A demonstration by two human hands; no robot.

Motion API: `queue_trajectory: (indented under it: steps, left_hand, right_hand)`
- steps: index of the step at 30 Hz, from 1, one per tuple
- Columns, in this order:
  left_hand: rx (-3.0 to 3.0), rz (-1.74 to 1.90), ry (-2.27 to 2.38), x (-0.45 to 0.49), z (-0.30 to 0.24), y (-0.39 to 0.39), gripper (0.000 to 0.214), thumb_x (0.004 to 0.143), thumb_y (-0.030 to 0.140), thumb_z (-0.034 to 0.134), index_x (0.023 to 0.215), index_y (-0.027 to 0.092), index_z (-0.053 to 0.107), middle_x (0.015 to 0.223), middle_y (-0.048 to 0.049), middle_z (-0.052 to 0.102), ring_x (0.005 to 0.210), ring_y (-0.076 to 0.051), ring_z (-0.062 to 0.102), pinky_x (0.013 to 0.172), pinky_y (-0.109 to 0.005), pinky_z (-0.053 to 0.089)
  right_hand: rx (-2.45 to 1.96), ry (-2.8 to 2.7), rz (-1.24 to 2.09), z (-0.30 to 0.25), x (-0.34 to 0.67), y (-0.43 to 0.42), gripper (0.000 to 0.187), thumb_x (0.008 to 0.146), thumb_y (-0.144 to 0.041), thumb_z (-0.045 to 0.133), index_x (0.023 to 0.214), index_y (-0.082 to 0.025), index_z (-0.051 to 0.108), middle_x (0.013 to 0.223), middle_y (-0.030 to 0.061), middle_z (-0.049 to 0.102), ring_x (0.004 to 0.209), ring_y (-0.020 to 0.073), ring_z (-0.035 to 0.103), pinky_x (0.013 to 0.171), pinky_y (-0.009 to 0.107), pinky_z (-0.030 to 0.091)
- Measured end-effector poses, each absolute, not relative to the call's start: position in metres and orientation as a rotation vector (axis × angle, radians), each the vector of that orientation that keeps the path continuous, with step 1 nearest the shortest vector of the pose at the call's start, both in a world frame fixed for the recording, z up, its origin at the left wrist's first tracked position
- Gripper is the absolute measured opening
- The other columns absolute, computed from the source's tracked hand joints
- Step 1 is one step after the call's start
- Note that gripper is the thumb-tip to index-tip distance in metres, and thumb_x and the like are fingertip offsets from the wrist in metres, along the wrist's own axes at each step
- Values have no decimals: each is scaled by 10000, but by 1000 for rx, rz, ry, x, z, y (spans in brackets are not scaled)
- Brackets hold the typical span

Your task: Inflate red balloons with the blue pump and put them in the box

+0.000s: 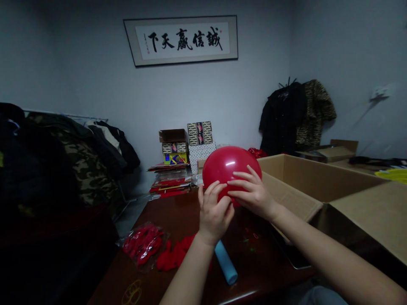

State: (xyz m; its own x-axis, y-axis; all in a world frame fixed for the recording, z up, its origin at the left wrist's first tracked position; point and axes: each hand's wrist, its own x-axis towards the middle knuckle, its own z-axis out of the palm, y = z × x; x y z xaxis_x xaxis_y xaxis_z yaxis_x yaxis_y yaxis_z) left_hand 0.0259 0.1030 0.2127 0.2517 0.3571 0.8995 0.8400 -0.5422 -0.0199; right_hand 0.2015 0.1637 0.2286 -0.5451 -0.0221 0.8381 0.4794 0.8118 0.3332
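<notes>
Both bare hands grasped an inflated red balloon at chest height above a dark wooden table, the balloon's round crown rising just above the grip. The left hand closed on the balloon's lower side, and the right hand pressed in from the other side, its fingers curled across the red skin. The hands nearly met, hiding the balloon's neck, so whether it was tied could not be told. Below the left wrist lay a pale blue cylinder, and to the left of it loose red balloons sat beside a clear plastic bag of red balloons. Rubber bands lay nearer the table's edge. Beyond and right of the grip stood an open cardboard box, while printed boxes were stacked on the table behind the balloon, beneath framed calligraphy on the wall.
</notes>
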Motion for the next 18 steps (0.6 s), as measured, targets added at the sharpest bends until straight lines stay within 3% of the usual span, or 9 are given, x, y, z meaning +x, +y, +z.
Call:
queue_trajectory:
  steps: [9,18]
  left_hand:
    - [-2046,-1291,-1158,79,230,123,185,741,365,601,849,218,633,1250,-87,517,1214,-279,390,1064,-557,139]
    - [-2103,-1356,-1092,120,233,144,104,777,244,563,807,245,662,1280,-51,504,1221,-256,388,1047,-564,171]
  right_hand:
    - [-393,-2067,-850,243,255,170,149,838,-284,575,975,-284,632,1074,-23,645,1197,196,432,1073,536,202]
    - [-508,-2108,-1034,260,306,175,215,836,-328,575,1039,-267,608,1161,5,605,1224,216,401,1077,553,174]
